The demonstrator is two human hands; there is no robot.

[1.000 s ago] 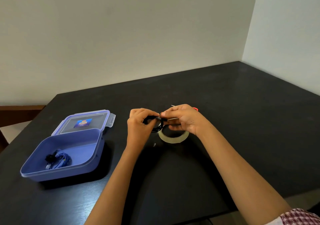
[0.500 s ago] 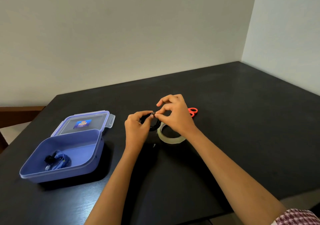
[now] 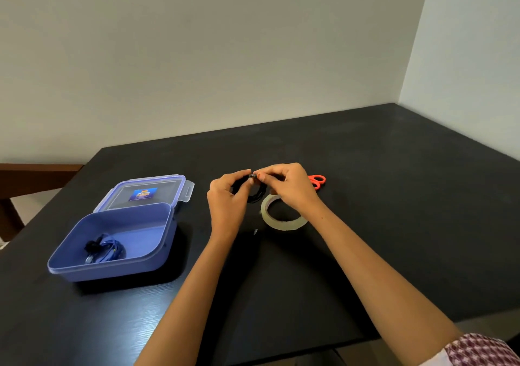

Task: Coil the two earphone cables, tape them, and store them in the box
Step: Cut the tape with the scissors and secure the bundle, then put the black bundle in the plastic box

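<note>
Over the dark surface (image 3: pixel 394 225), left hand (image 3: pixel 225 202) and right hand (image 3: pixel 289 188) pinch the black earphone coil (image 3: pixel 257 196), seemingly taping it; next, a carry into the box (image 3: pixel 112 265).

We're seeing box (image 3: pixel 112 267) sitting left on table (image 3: pixel 394 196), lid (image 3: pixel 146 194) lying behind it, one coil (image 3: pixel 105 250) lying inside. We're holding second coil (image 3: pixel 257 196) at centre, tape roll (image 3: pixel 281 223) lying just right of it, scissors (image 3: pixel 318 181) behind.

I read soft, even room light. Faint sheen on the black table (image 3: pixel 394 196), far corner. Short shadow beside the blue box (image 3: pixel 112 264). Edges bow; focus mildly soft.
</note>
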